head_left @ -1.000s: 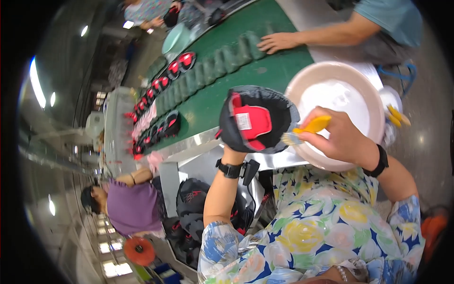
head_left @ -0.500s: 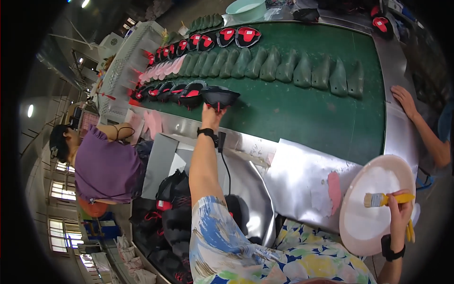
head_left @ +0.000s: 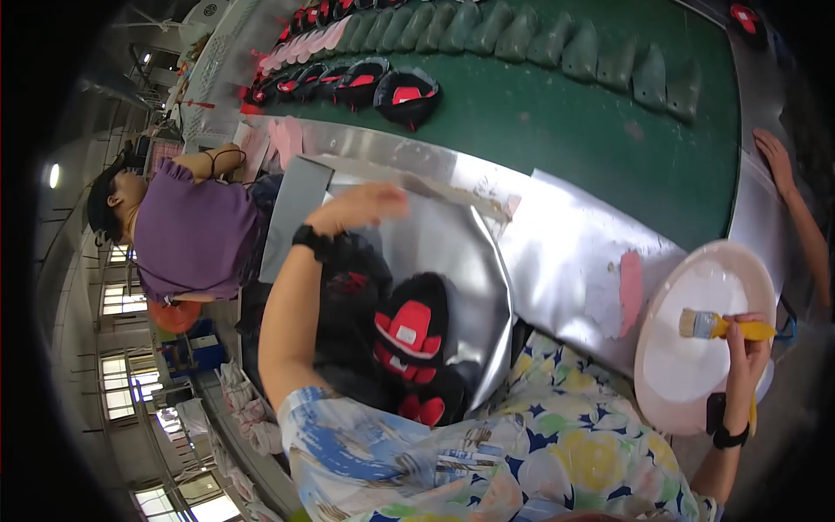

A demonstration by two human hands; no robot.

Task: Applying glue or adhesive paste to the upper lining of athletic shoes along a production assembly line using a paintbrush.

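Observation:
My left hand (head_left: 364,207), blurred by motion, hangs over the sheet-metal surface with its fingers stretched out and nothing visible in them. Below it lies a heap of black shoe uppers (head_left: 348,322); one with a red lining (head_left: 410,326) faces up. A paintbrush (head_left: 726,325) with a yellow handle and pale bristles is gripped in my right hand (head_left: 750,344). Its bristles are over a pale pink basin (head_left: 652,383) holding white liquid (head_left: 687,352). On the green belt, a black upper with red inside (head_left: 407,96) stands at the near end of a row of similar uppers.
Green shoe lasts (head_left: 539,39) line the green belt (head_left: 522,113), beside pink insole-shaped pieces (head_left: 304,45). A pink scrap (head_left: 630,291) lies on the metal sheet (head_left: 557,261). At left stands a co-worker in purple (head_left: 196,230); another person's hand (head_left: 772,157) rests on the right metal edge.
My left hand has let go of the upper on the belt and drawn back toward the heap. The view has shifted down. My right hand still holds the paintbrush over the basin.

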